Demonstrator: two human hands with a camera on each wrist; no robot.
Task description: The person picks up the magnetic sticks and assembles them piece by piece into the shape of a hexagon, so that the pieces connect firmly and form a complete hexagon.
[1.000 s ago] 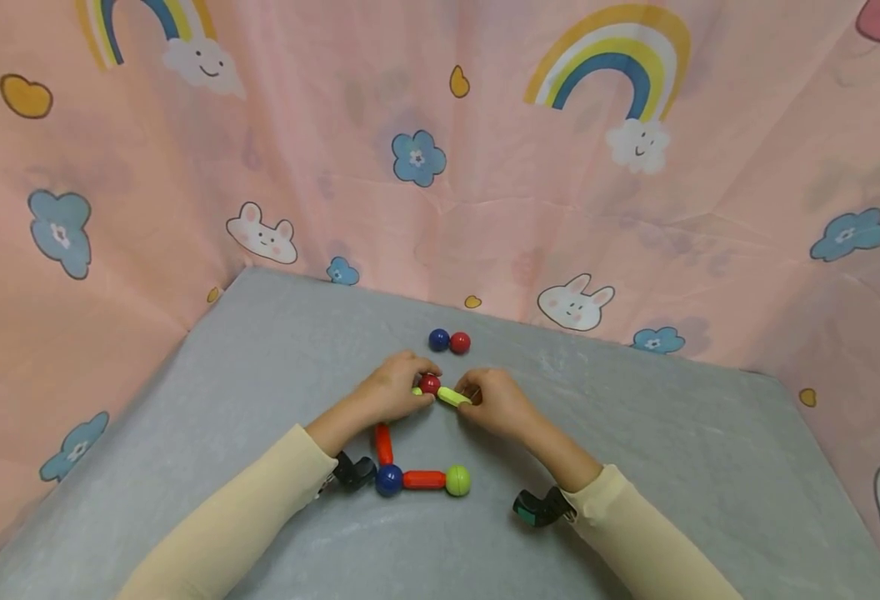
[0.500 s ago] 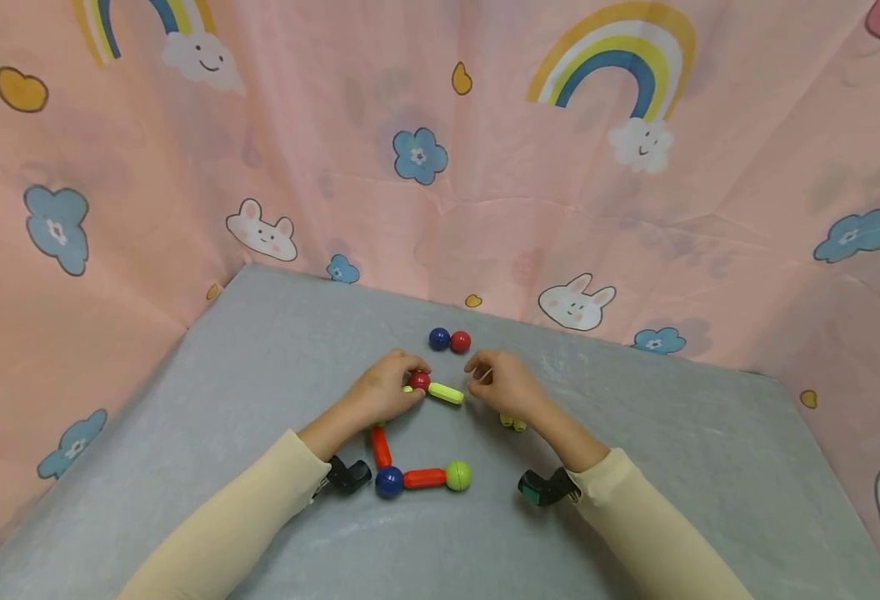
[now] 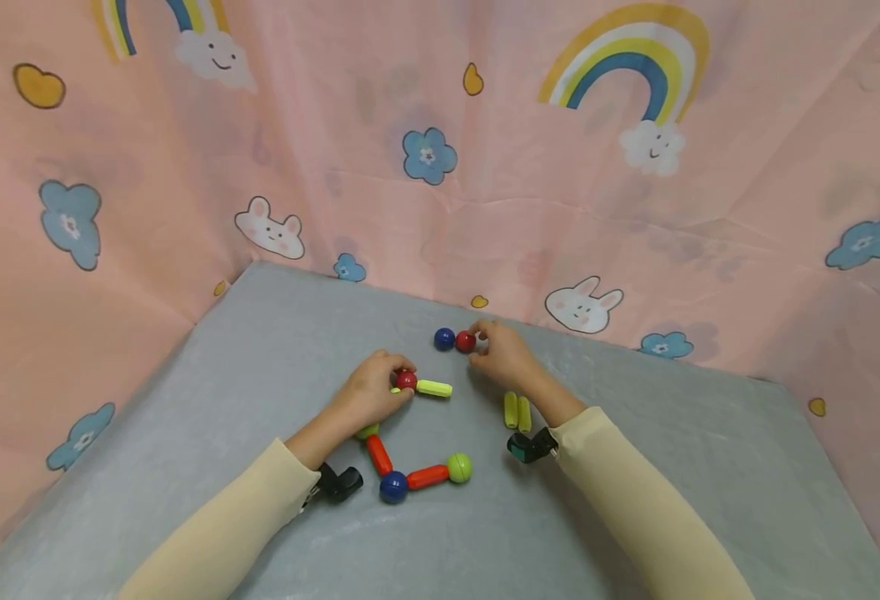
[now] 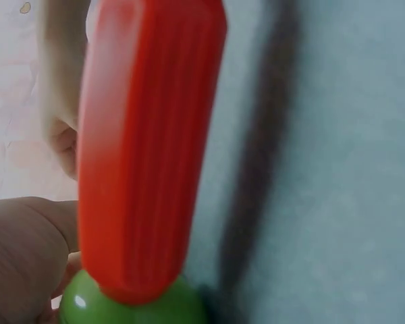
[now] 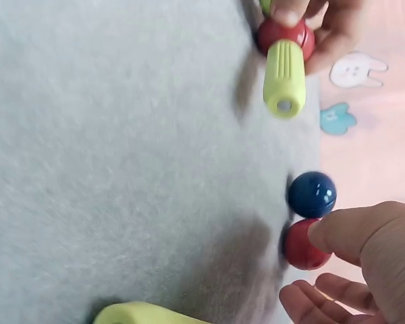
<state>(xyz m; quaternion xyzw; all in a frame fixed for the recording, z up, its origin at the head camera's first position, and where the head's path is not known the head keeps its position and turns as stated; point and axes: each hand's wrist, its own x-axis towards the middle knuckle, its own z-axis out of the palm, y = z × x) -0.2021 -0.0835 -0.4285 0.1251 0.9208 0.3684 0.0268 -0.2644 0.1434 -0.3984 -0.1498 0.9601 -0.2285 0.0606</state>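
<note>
My left hand (image 3: 371, 389) pinches a red ball (image 3: 406, 381) between thumb and fingers. A yellow-green rod (image 3: 434, 388) sticks out from the ball's right side; its free end faces the camera in the right wrist view. Another yellow-green piece shows at the ball's left, mostly hidden by the hand. Up at the back, my right hand (image 3: 510, 357) reaches around a second red ball (image 5: 306, 244). Its thumb overlaps that ball in the right wrist view, while the other fingers stand apart from it. A dark blue ball (image 5: 312, 194) sits right beside this red one.
Below my left hand lies a joined chain: a green ball (image 3: 368, 431), a red rod (image 3: 379, 455), a blue ball (image 3: 393, 487), another red rod (image 3: 428, 477) and a green ball (image 3: 459, 467). Two yellow-green rods (image 3: 517, 412) lie under my right forearm. Pink patterned cloth (image 3: 380, 208) borders the grey surface.
My right hand has let go of the yellow-green rod and moved up to the red ball at the back. My left hand has shifted slightly left with its red ball and rod.
</note>
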